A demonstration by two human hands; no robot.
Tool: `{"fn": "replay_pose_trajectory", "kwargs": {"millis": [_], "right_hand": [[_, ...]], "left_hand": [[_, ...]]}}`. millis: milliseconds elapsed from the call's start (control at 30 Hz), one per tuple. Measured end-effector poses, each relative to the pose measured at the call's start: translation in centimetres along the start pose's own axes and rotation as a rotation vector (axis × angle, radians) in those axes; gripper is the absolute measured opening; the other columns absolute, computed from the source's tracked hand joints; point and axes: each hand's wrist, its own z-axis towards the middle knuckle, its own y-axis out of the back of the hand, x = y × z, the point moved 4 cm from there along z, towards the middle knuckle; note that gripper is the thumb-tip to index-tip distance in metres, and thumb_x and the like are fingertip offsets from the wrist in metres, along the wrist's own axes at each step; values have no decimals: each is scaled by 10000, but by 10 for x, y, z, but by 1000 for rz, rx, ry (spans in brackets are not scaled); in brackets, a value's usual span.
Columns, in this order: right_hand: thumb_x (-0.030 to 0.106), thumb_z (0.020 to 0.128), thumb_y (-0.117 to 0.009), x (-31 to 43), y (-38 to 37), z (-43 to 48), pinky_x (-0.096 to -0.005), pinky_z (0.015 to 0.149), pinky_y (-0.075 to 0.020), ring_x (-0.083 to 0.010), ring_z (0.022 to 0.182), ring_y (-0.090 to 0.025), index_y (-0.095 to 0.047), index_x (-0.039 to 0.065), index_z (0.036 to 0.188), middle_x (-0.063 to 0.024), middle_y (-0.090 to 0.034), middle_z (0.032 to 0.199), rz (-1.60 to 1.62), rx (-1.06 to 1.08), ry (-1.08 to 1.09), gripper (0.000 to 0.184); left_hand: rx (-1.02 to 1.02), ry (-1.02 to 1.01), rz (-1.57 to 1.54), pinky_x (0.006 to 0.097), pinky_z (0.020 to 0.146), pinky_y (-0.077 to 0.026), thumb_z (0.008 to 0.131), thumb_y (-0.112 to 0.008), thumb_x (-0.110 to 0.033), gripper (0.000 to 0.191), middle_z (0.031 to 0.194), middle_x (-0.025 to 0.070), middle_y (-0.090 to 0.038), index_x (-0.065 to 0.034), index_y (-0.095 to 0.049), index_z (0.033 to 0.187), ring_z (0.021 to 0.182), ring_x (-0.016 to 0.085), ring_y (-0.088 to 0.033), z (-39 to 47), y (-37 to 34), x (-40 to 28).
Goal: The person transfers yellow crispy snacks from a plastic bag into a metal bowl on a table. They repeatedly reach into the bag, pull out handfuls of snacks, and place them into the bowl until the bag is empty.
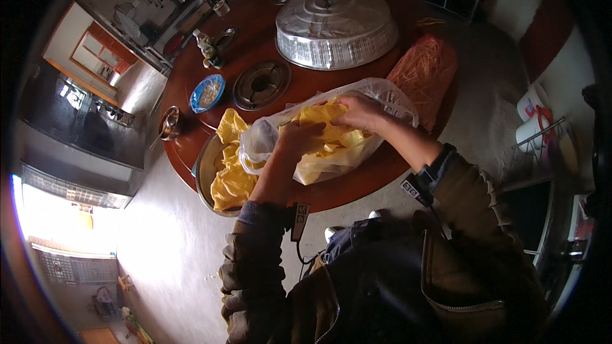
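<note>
Both my hands are at the mouth of a clear plastic bag (258,141) lying open on the round wooden table (344,196). My left hand (303,137) grips the near left part of a thin yellow sheet-like food piece (319,117). The fingers of my right hand (358,113) hold its upper right edge. More yellow pieces (351,139) lie in the bag under my hands. Left of the bag, a metal basin (204,177) holds several crumpled yellow pieces (234,184). My fingertips are partly hidden by the food.
A large metal dome cover (334,28) stands at the back. A red mesh sack of straw-like strands (425,74) lies right of the bag. Leftward are a blue bowl (192,100), a round metal burner (262,84), a plastic bottle (206,48) and a small metal bowl (170,123).
</note>
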Motion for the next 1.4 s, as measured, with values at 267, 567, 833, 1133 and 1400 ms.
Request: {"fn": "replay_pose_trajectory", "kwargs": {"millis": [267, 567, 833, 1133, 1400], "right_hand": [[240, 661, -739, -28, -26, 40, -320, 767, -502, -208, 845, -632, -619, 34, 1113, -128, -668, 960, 141, 112, -164, 511], [195, 734, -641, -33, -55, 47, -380, 859, -475, -285, 999, -613, -601, 107, 1144, -130, -642, 1083, -237, -84, -83, 421], [181, 822, -516, -18, -59, 53, -457, 822, -488, -347, 982, -620, -501, 18, 1171, -210, -633, 1040, -358, -85, -93, 385], [226, 836, -594, -29, -41, 93, -418, 923, -443, -367, 1115, -526, -426, 61, 1283, -221, -526, 1227, -77, -197, -3, 505], [131, 813, -653, 5, 5, 58, -414, 1064, -340, -316, 1296, -384, -257, 95, 1441, -193, -346, 1429, -519, -191, 26, 743]], "left_hand": [[-36, -13, -52, 342, 660, -544, 756, -744, -108, 323, 898, 127, -653, 39, -627, 1018, 744, 225, -643, 30, 25, 26], [-159, -5, 8, 351, 620, -546, 760, -753, -124, 303, 865, 121, -654, 40, -633, 985, 705, 237, -646, 39, 32, 47], [-344, 93, 97, 346, 592, -540, 773, -737, -108, 290, 875, 146, -655, 65, -629, 978, 659, 243, -647, 43, 62, 51], [-782, -168, 861, 412, 916, -431, 683, -781, -378, 665, 1142, 217, -595, -23, -557, 1199, 1089, 336, -552, 8, 76, 1], [-214, -759, 815, 355, 846, -475, 815, -711, -255, 373, 1028, 155, -646, -14, -609, 1081, 941, 252, -616, -115, -3, -20]]}}
